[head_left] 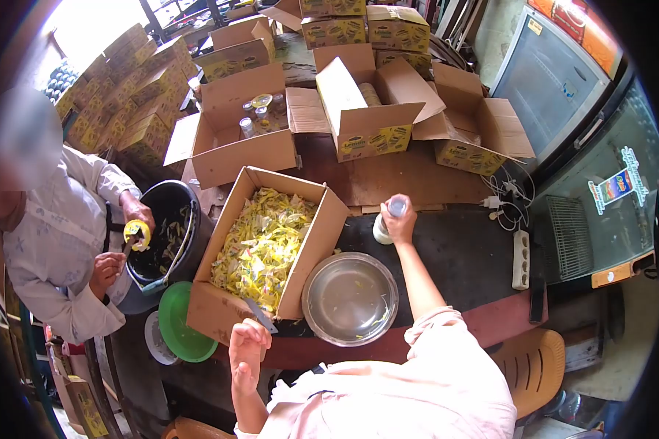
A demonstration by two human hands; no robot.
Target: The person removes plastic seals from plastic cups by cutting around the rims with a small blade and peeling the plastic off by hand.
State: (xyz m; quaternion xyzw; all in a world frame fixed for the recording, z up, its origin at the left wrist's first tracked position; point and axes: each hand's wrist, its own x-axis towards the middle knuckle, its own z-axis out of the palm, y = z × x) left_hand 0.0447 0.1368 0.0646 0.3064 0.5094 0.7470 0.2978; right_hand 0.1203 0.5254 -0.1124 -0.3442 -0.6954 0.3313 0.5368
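Note:
My right hand (403,225) is wrapped round a small clear jar (381,233) with whitish contents, over the dark table beyond the steel bowl. My left hand (247,347) is raised near the front of the cardboard box, its fingers loosely bent and apart from the thumb, with nothing visible in it. Close to it, a grey flat blade-like piece (261,316) lies at the box's edge. That cardboard box (324,233) is full of yellow and white wrapper scraps (265,245). To its right stands the steel bowl (349,300), with a few scraps inside.
At left, a co-worker's hands hold a yellow-rimmed item (137,234) and a tool over a black bucket (201,252). A green basin (183,322) is below. Open cartons (245,157) line the back. A power strip (520,260) lies at right.

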